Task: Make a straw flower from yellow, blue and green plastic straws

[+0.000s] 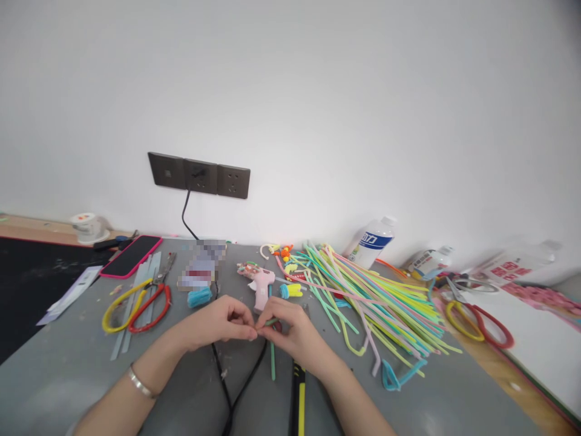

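My left hand [229, 322] and my right hand [287, 330] meet fingertip to fingertip above the grey table mat. Both are closed in a pinch on a green pipe cleaner [271, 322], mostly hidden by my fingers. A green stem [273, 363] shows below my right hand; whether it joins the held piece I cannot tell. Just beyond my hands lies a pink glue gun [262, 292]. Close by are a blue pipe cleaner bundle [200, 297] and a yellow-and-blue one [290, 290].
Many coloured pipe cleaners [376, 303] spread to the right, near a white bottle [371, 242]. Pliers [147, 306] and a phone [132, 256] lie left. A black-and-yellow tool handle [298, 399] and black cable [222, 378] are in front. Scissors [479, 321] rest far right.
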